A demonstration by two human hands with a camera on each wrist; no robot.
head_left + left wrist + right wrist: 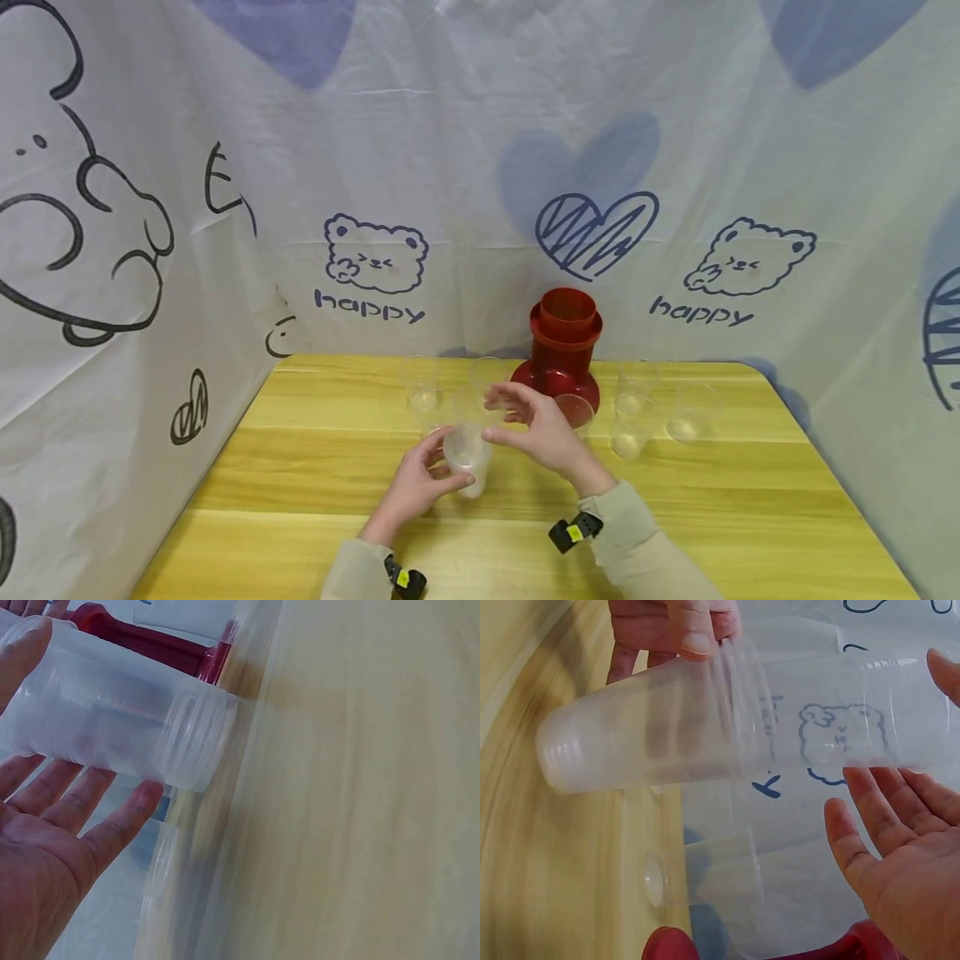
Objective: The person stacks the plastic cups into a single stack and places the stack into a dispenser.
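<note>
The left hand (422,482) had its thumb and fingers clamped round a stack of clear cups (468,458), which stood roughly upright over the tabletop (322,500), mouth upward; whether its base touched the wood could not be told. Just above that mouth was a single clear cup (862,712), its long axis almost in one line with the stack's, its lower end at or slightly inside the stack's rim; the clear walls overlapped too much to tell which. The right hand (542,429) held this cup lightly near its upper end, thumb on one side and fingertips on the other, the index finger standing somewhat away. From the right hand, then, the stack lay to the left, lower and a little toward the person, and the left hand was the nearer to it, already on its side. What mattered was that shared line: any tilt between the cup and the stack would probably have made the walls catch, I judged. Beyond the right hand stood a red stand (564,358), and more loose clear cups (626,443) stood on the tabletop to its right.
</note>
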